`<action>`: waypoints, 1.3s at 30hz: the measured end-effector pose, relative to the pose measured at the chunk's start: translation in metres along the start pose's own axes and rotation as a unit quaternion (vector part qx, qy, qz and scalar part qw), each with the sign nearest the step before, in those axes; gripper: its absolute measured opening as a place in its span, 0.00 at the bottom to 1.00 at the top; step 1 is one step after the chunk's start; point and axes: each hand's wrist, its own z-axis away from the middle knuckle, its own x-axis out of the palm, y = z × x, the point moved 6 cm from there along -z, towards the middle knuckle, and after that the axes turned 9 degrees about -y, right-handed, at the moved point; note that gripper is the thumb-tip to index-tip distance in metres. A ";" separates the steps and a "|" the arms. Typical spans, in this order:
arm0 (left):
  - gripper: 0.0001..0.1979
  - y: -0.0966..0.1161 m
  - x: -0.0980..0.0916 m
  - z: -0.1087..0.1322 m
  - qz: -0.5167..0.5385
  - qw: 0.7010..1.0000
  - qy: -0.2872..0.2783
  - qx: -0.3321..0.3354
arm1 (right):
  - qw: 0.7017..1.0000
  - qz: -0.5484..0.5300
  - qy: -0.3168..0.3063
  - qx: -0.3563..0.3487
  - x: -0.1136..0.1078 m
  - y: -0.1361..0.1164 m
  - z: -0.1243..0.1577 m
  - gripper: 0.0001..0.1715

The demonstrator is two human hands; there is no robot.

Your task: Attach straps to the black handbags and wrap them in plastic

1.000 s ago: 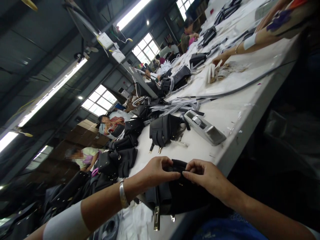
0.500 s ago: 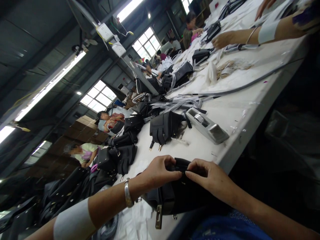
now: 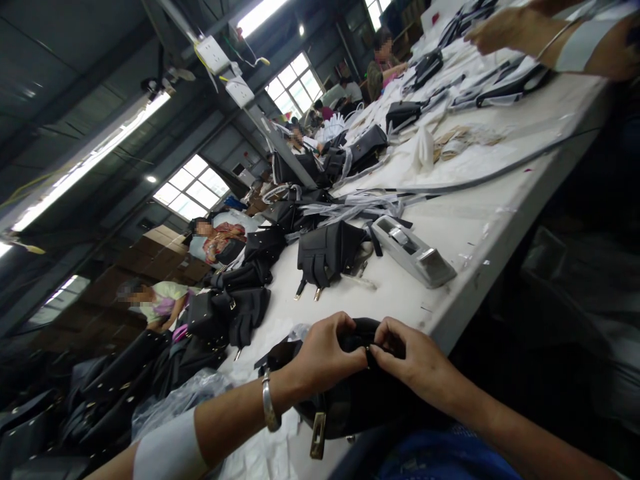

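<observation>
A black handbag (image 3: 360, 400) with gold-coloured metal fittings rests at the table edge, close to my body. My left hand (image 3: 333, 347) pinches its upper edge, thumb and fingers curled over the black material. Right beside it, my right hand (image 3: 410, 350) grips the same edge, the two thumb tips almost touching. A gold clasp (image 3: 317, 433) hangs from the bag's lower left side. What lies under my fingertips is mostly hidden. Beyond my hands, another black bag (image 3: 327, 253) with two straps sits on the table, and a grey tape dispenser (image 3: 413, 250) stands to its right.
The white table (image 3: 480, 207) runs away to the upper right. Black bags (image 3: 250, 310) line its left side, near clear plastic wrap (image 3: 185, 400). A co-worker's hand (image 3: 505, 30) is over straps at the upper right. A post with sockets (image 3: 240, 90) rises behind.
My hands keep their grip on the bag's upper edge, and my left forearm has shifted slightly right. The co-worker's hand at the upper right has lifted away from the straps.
</observation>
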 end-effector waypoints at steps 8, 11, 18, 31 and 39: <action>0.26 0.014 -0.059 0.021 -0.066 0.987 -0.023 0.145 | 0.990 0.131 -0.045 -0.012 -0.028 -0.016 -0.008 0.16; 0.19 -0.023 -0.088 0.044 -0.037 0.987 0.118 0.102 | 0.972 0.226 0.032 -0.050 -0.049 -0.038 -0.012 0.19; 0.22 -0.137 -0.089 0.079 0.032 0.983 0.173 -0.041 | 0.934 0.290 -0.188 -0.088 0.012 -0.091 -0.070 0.29; 0.44 -0.238 -0.054 0.075 0.359 0.927 0.051 -0.094 | 0.930 -0.006 -0.356 0.090 0.103 -0.125 -0.110 0.41; 0.24 -0.212 -0.131 0.059 0.750 0.599 0.245 0.133 | 0.931 -0.020 -0.345 0.115 0.088 -0.145 -0.085 0.34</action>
